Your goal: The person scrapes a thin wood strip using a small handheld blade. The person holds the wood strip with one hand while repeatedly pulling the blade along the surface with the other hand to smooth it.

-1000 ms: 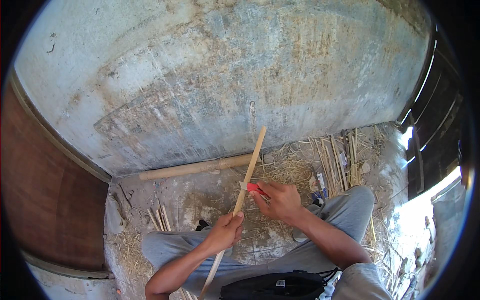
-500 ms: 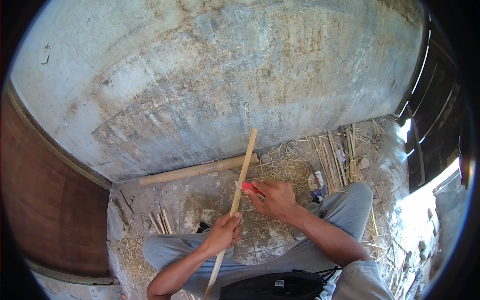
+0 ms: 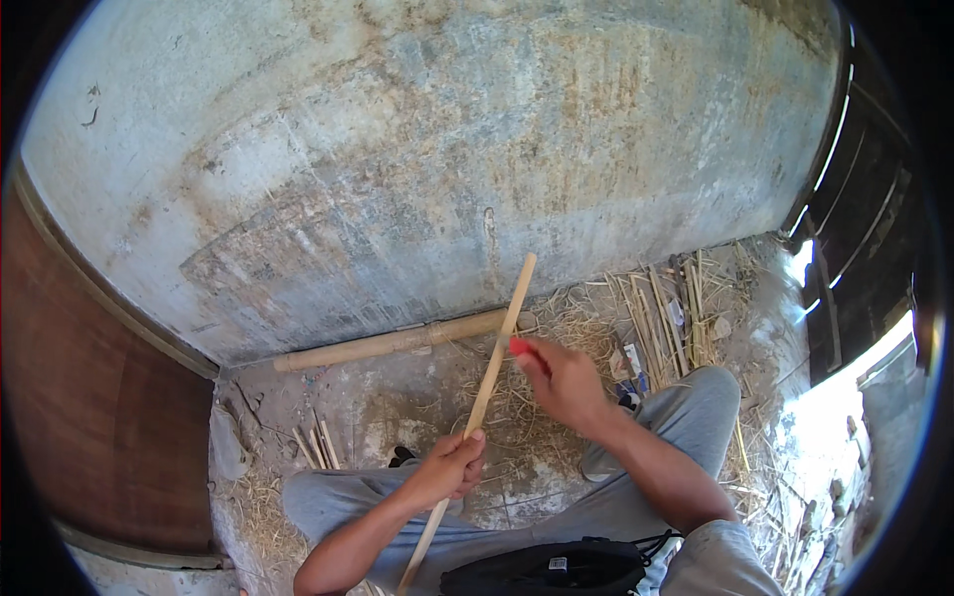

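A long, flat pale strip [image 3: 489, 389], which looks like split bamboo, slants up and away from my lap. My left hand [image 3: 451, 471] is closed round its lower half, thumb on top. My right hand [image 3: 568, 385] grips a red-handled knife [image 3: 519, 345]; most of the handle is hidden in my fingers. Its blade is at the strip's upper part, but blur keeps me from telling how it meets the surface. The strip's far end sticks out past the knife, and its near end passes over my left leg.
A thick bamboo pole [image 3: 388, 348] lies along the foot of the stained wall [image 3: 477, 149]. Bundled sticks [image 3: 671, 313] lie at the right, amid shavings [image 3: 581, 333]. Several short sticks [image 3: 318, 444] are beside my left knee. A black pouch [image 3: 547, 569] rests at my lap.
My right hand has moved the knife up along the strip, away from my left hand. The strip's far end has swung to the right. My left hand keeps its hold.
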Demonstrator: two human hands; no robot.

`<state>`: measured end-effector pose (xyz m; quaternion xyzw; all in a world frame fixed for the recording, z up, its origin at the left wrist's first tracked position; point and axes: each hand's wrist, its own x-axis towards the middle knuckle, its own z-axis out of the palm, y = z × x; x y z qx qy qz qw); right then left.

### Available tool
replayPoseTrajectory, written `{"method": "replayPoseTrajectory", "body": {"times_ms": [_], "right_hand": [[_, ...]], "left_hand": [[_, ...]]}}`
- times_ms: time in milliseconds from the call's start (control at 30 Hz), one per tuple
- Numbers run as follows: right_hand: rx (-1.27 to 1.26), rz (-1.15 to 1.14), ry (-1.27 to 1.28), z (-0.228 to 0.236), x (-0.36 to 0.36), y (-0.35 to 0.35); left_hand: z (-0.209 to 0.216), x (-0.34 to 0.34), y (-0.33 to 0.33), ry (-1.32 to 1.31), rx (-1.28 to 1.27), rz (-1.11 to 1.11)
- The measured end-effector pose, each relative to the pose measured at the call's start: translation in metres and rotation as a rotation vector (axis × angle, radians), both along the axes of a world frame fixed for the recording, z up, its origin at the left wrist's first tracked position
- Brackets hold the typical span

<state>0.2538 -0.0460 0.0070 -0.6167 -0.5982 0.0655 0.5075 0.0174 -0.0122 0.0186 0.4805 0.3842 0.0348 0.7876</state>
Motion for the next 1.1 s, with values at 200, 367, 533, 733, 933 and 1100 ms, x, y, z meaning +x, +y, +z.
{"method": "replayPoseTrajectory", "body": {"times_ms": [200, 367, 533, 733, 933, 1100], "right_hand": [[-0.127, 0.117, -0.252, -0.015, -0.021, -0.010], [-0.211, 0.114, -0.309, -0.014, -0.021, -0.008], [-0.235, 0.016, -0.419, -0.020, -0.022, -0.005], [-0.294, -0.096, -0.638, -0.036, -0.018, 0.001], [-0.295, -0.130, -0.666, -0.049, -0.014, 0.012], [-0.509, -0.288, -0.596, -0.041, 0.026, 0.030]], "left_hand": [[-0.004, -0.004, 0.005, -0.040, 0.005, 0.024], [-0.002, -0.002, 0.003, -0.001, -0.008, 0.035], [0.000, -0.001, 0.002, -0.011, -0.016, 0.009], [0.003, 0.002, 0.003, 0.061, -0.016, 0.005], [0.003, 0.002, 0.002, 0.062, -0.107, 0.056], [-0.006, 0.002, -0.009, 0.072, -0.170, 0.026]]}}
